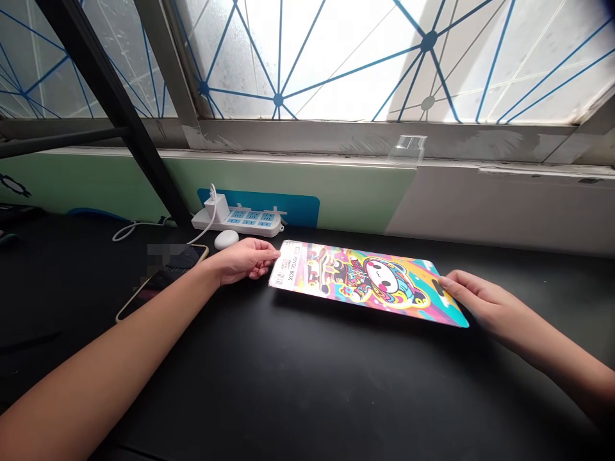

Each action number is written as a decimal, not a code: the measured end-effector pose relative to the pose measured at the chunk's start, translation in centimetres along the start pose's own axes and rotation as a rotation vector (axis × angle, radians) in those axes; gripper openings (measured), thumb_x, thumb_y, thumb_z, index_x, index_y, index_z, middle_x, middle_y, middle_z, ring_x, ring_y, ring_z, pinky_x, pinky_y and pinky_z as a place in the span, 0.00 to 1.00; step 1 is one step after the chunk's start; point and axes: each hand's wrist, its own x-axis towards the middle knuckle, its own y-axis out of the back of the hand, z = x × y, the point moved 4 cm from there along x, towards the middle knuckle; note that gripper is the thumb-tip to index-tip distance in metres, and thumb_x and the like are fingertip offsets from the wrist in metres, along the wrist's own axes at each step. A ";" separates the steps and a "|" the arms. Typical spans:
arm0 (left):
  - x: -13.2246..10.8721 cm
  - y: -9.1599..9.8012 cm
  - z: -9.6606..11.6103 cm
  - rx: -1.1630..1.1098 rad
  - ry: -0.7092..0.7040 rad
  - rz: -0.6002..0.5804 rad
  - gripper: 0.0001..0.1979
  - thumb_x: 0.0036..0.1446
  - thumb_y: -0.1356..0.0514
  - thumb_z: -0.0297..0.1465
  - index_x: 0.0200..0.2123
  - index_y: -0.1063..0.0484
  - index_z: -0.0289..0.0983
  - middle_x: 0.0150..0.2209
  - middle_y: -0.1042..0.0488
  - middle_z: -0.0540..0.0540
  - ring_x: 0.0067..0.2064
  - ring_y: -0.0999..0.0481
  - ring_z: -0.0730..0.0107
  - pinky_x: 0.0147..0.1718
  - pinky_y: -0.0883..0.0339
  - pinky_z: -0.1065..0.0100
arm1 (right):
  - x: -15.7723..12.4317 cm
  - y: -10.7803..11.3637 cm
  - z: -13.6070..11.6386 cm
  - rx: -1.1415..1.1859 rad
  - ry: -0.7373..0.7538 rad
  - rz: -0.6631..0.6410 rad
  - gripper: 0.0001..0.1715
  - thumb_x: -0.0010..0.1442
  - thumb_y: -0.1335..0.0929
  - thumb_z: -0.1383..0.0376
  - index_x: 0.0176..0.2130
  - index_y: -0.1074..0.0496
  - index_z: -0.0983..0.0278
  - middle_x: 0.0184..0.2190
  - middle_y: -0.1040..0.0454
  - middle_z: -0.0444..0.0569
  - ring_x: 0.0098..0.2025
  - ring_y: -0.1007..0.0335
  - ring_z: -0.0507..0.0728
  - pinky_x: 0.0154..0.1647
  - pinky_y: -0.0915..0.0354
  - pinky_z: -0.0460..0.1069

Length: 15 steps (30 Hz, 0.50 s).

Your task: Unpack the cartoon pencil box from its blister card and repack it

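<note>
A flat, brightly printed card (355,282) with a cartoon figure and the words "PENCIL BOX" is held just above the black tabletop. My left hand (247,259) pinches its left end by the white label with thumb and fingers. At the other end, my right hand (473,294) grips the right edge, thumb on top near a dark hanging hole and the other fingers mostly hidden beneath. The card lies nearly level, its printed side up, with a shadow under its near edge.
Behind my left forearm lies a phone (166,278) with a white cable. A small white rounded case (226,239) sits before a white power strip (240,221) holding a charger. A black slanted post (115,109) rises at left. Green wall and window close off the back.
</note>
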 end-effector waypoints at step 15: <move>-0.1 0.2 0.1 0.004 0.000 0.011 0.15 0.55 0.29 0.35 0.28 0.31 0.35 0.21 0.36 0.53 0.19 0.40 0.82 0.15 0.51 0.79 | 0.2 1.6 1.5 0.074 -0.139 0.026 0.33 0.58 0.34 0.36 0.25 0.29 0.61 0.26 0.29 0.48 0.28 0.39 0.57 0.25 0.42 0.51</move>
